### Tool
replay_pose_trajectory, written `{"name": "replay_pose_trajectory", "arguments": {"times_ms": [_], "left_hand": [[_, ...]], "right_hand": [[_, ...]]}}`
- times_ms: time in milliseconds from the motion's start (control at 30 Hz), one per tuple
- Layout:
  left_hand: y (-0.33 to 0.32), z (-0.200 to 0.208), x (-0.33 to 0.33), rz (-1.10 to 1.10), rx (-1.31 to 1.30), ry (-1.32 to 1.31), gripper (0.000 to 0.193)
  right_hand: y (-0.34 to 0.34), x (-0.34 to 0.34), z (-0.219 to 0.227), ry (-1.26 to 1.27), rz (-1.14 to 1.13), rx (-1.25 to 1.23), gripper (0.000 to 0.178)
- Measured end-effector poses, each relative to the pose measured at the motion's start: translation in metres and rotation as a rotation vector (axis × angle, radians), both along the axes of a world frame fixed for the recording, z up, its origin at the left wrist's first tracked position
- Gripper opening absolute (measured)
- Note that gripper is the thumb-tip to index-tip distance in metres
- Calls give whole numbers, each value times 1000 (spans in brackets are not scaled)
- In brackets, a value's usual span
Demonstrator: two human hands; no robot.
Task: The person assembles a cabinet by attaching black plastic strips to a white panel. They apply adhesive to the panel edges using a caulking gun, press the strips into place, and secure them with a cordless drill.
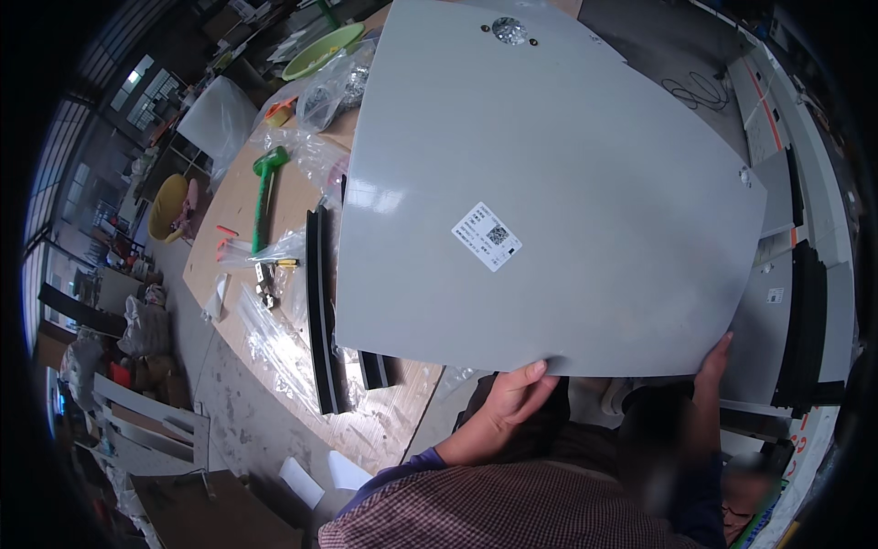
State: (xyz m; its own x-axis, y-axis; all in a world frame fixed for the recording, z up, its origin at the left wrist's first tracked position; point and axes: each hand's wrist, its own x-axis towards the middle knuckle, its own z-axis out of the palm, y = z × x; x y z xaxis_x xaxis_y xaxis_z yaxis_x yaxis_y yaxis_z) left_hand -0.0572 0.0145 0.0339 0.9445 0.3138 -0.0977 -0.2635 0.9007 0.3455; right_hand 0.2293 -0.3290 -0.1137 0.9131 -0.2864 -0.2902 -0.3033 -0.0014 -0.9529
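Observation:
A large light-grey panel (549, 137) with a curved outline fills the middle of the view, a white label (487, 236) stuck on its face. Near its top is a round opening (509, 31) with a small brass-coloured fitting on either side. My left hand (519, 395) grips the panel's near edge, thumb on top and the other fingers partly hidden underneath. At the near right corner, my right hand (713, 360) is closed on the panel's edge. Black strips (320, 311) lie on the wooden table (402, 430) to the left, partly under the panel.
Left on the table are a green mallet (263, 197), clear plastic bags (274, 343), a yellow-handled tool (287, 263) and a roll of tape (279, 113). Behind them sits a green basin (323, 52). Further grey panels with black edges (764, 293) stand at the right.

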Motion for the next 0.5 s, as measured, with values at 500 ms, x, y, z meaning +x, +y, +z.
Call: {"name": "replay_pose_trajectory", "arguments": {"times_ms": [500], "left_hand": [[-2,-9,2,-13,22,157,53]], "right_hand": [[12,-2,-51,235,320,-215,88]]}}
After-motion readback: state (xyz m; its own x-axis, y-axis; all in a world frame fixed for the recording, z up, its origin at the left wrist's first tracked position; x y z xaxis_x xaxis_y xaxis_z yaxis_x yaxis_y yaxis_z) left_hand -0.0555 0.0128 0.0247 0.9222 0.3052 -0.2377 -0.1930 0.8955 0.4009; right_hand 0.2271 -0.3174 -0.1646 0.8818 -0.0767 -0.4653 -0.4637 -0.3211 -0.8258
